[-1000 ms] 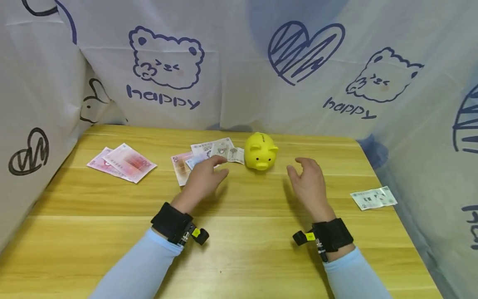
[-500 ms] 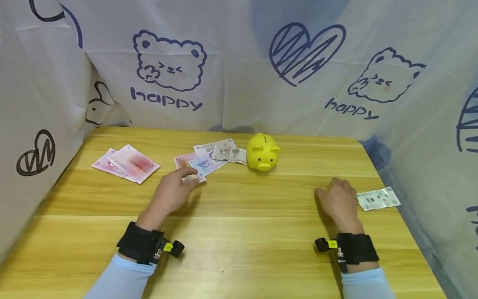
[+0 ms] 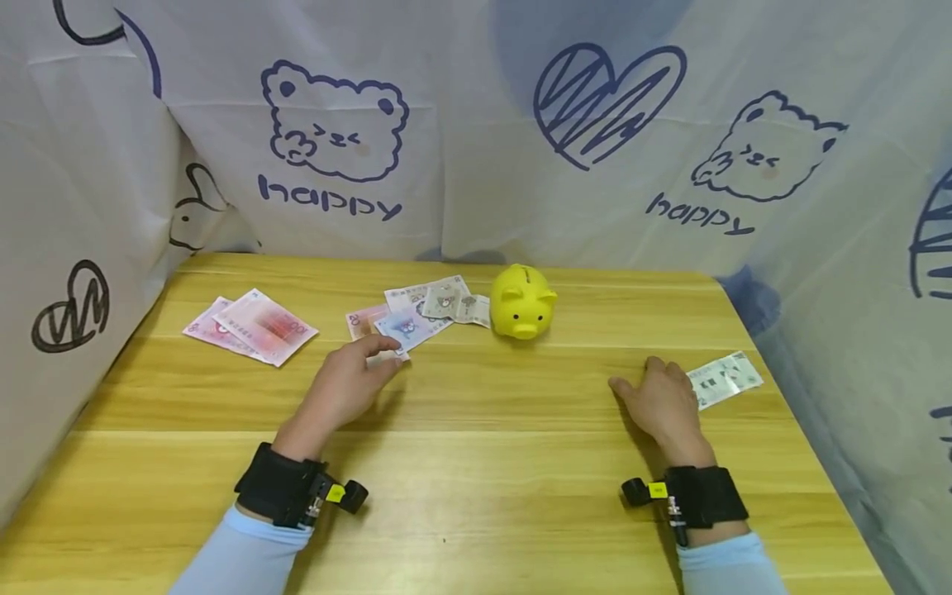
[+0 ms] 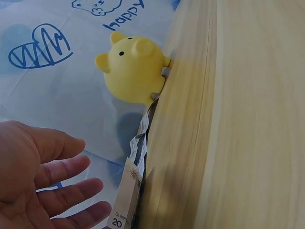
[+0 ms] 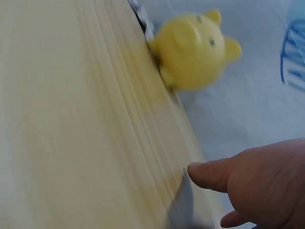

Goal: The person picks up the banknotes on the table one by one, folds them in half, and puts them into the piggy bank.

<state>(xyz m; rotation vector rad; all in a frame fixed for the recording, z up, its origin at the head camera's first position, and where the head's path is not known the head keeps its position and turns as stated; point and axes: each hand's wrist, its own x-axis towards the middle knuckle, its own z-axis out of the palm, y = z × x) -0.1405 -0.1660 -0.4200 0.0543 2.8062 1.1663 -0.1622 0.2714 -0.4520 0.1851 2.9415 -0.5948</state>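
Note:
In the head view my right hand [image 3: 659, 406] lies palm down at the left end of a pale green banknote [image 3: 727, 381], its fingers over the note's edge and the thumb out to the side. In the right wrist view the thumb [image 5: 209, 175] points across the wood; the note is out of that view. My left hand [image 3: 344, 387] hovers by a fanned group of banknotes [image 3: 411, 324], fingertips right at the near edge of the orange 20 note [image 3: 360, 322]. The left wrist view shows its fingers [image 4: 78, 195] spread and holding nothing.
A yellow piggy bank [image 3: 523, 304] with a slot on top stands at the back middle, beside the fanned notes. Two pinkish-red banknotes [image 3: 266, 329] overlap at the left. White printed cloth [image 3: 476, 124] hangs behind and beside the wooden table [image 3: 483, 496].
My right hand moved right and down to the green banknote, then slid left with it, away from the table's right edge. My left hand drew back left from near the piggy bank.

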